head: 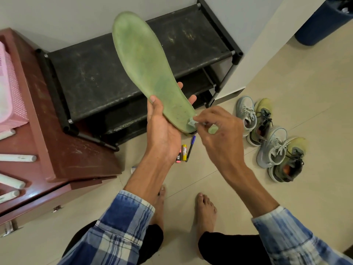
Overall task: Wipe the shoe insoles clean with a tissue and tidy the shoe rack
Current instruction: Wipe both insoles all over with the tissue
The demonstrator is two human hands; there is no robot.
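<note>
My left hand (pixel 164 121) grips a long green insole (pixel 145 62) near its heel end, thumb on top and fingers underneath, and holds it up over the black shoe rack (pixel 91 77). My right hand (pixel 217 129) pinches a small crumpled tissue (pixel 192 122) against the heel edge of the insole. The rack's top shelf is dusty and bears no shoes.
Two pairs of sneakers (pixel 267 138) lie on the tiled floor at the right. A pen (pixel 191 148) and two highlighters (pixel 181 153) lie in front of the rack. A brown cabinet (pixel 57 150) with a pink basket (pixel 9 92) stands left. My bare feet are below.
</note>
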